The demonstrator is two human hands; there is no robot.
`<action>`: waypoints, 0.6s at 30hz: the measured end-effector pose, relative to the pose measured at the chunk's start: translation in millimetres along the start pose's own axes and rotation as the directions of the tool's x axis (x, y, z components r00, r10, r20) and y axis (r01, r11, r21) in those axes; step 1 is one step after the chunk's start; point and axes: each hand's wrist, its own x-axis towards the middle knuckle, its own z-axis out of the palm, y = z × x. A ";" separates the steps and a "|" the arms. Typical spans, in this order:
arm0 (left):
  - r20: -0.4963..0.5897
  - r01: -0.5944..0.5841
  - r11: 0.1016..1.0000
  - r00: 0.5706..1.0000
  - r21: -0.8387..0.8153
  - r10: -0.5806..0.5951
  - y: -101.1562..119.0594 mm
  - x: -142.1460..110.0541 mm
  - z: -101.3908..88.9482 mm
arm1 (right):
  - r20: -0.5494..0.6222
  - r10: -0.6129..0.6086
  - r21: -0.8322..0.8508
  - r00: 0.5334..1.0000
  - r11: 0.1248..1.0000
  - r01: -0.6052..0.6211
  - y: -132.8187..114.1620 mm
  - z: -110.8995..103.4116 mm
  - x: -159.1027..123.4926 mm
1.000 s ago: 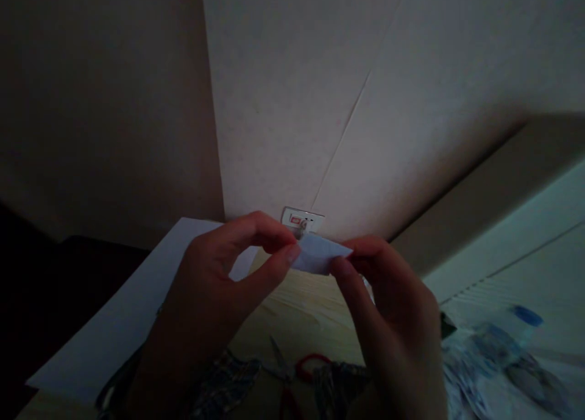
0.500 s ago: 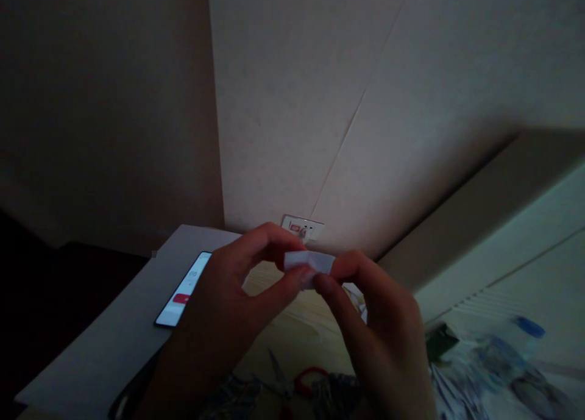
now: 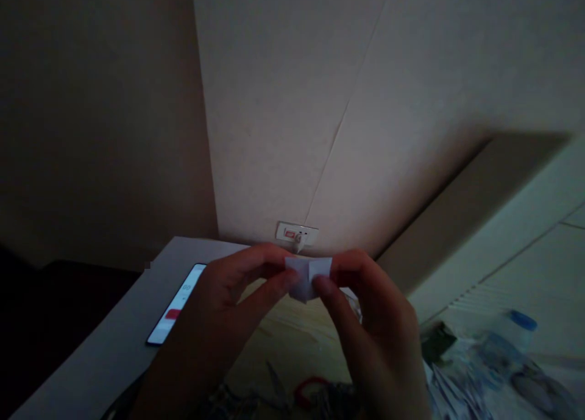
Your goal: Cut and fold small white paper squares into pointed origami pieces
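Note:
A small folded piece of white paper (image 3: 299,280) is held up between both hands, above the wooden tabletop. My left hand (image 3: 237,298) pinches its left side between thumb and fingers. On the right side, my right hand (image 3: 372,310) grips it the same way, its thumb pressed on the front flap. A crease runs down the paper near its middle, and its lower edge comes to a blunt point. Below the hands lie scissors (image 3: 307,388) with a red handle, partly hidden in the dark.
A phone (image 3: 176,307) with a lit screen lies on a white surface (image 3: 105,328) at left. A wall socket (image 3: 297,232) holds a plug. At right are a clear bottle with a blue cap (image 3: 523,320), a dark green packet (image 3: 439,342) and crumpled stuff.
The paper has gone from a flat strip to a shape with a front flap and a lower point. My left thumb has shifted left along it. The view has moved slightly.

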 end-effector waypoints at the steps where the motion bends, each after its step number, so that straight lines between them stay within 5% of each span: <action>1: -0.009 0.010 1.000 1.000 -0.019 -0.010 -0.7 -0.1 0.8 | -0.024 -0.013 0.007 1.000 1.000 0.014 0.8 0.6 -0.3; 8: -0.040 0.027 0.991 0.999 -0.131 -0.033 -3.0 -2.0 5.5 | -0.098 -0.127 -0.042 0.987 0.991 0.123 5.0 3.2 -3.5; 18: -0.031 0.074 0.993 0.997 -0.091 -0.077 1.4 -2.8 2.9 | 0.049 -0.170 -0.088 0.984 0.981 0.174 -1.0 -0.2 -2.2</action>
